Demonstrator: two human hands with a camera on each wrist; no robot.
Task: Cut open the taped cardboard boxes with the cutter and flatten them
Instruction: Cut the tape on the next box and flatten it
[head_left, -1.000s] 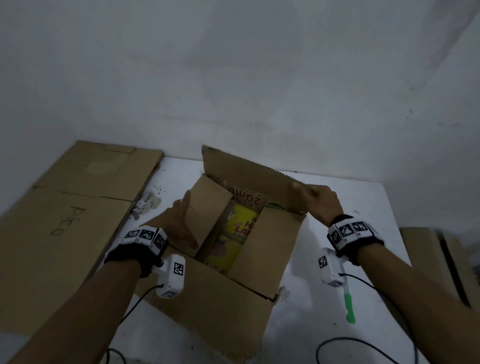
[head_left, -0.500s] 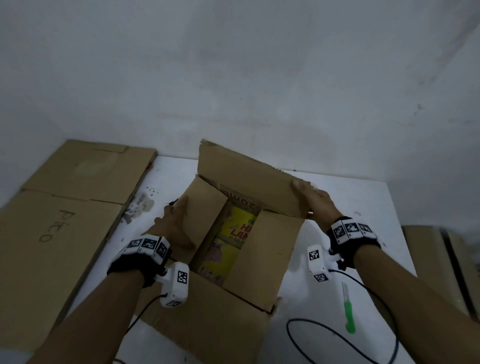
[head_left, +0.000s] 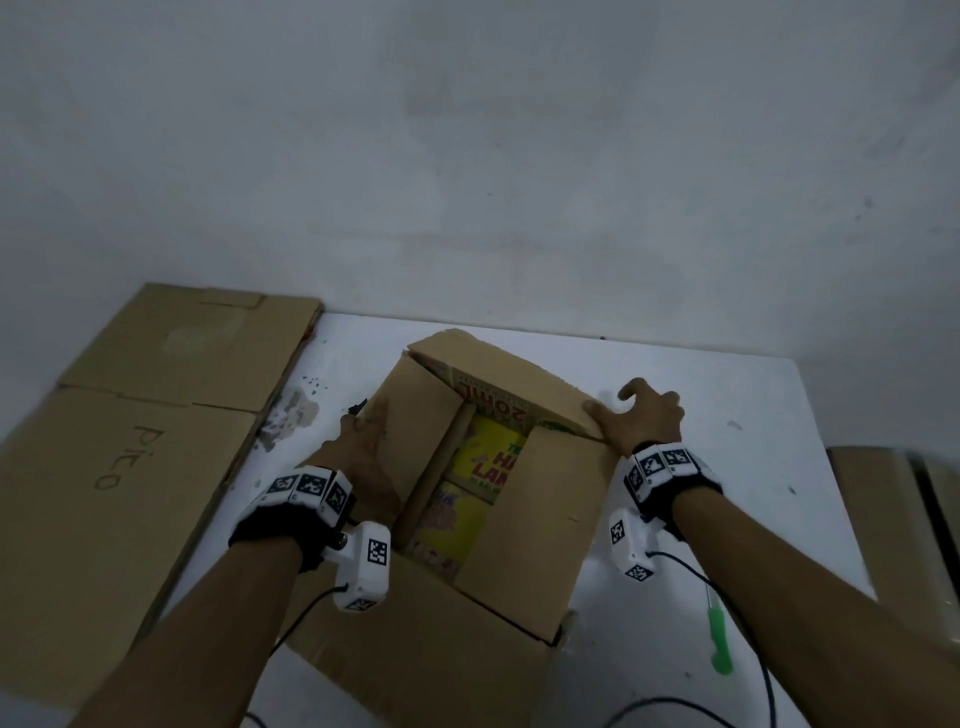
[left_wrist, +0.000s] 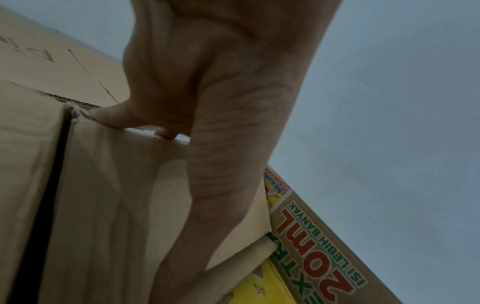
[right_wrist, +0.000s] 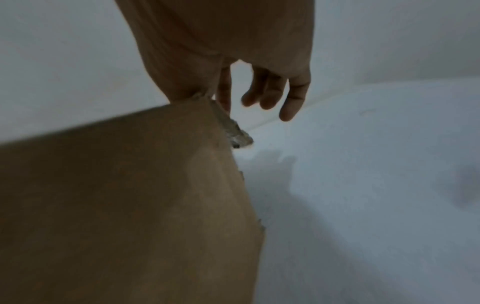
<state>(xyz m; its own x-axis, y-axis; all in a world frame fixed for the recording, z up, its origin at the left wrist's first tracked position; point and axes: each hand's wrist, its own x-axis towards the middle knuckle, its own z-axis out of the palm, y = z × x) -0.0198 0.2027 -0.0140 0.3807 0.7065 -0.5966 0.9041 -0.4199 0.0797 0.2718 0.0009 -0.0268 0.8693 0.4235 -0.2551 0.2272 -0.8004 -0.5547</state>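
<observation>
An open brown cardboard box (head_left: 415, 649) stands on the white table (head_left: 753, 405) with yellow printed packs (head_left: 483, 457) inside. My left hand (head_left: 363, 441) grips the left flap (head_left: 415, 431): the thumb lies along its inner face and the fingers (left_wrist: 111, 119) curl over its edge. My right hand (head_left: 644, 421) holds the right corner of the far flap (head_left: 519, 374), which leans back. Its thumb is on top and the index finger at the edge, while the other fingers (right_wrist: 259, 96) hang loose. The green cutter (head_left: 719, 639) lies on the table by my right forearm.
Flattened cardboard sheets (head_left: 130, 467) lie along the table's left side. More cardboard (head_left: 883, 519) sits off the right edge. A wall rises just behind the table. Black wrist cables (head_left: 763, 670) trail near the cutter.
The far flap has gone from upright to leaning back and lower, with my right hand on its corner. My left hand has pushed the left flap outward.
</observation>
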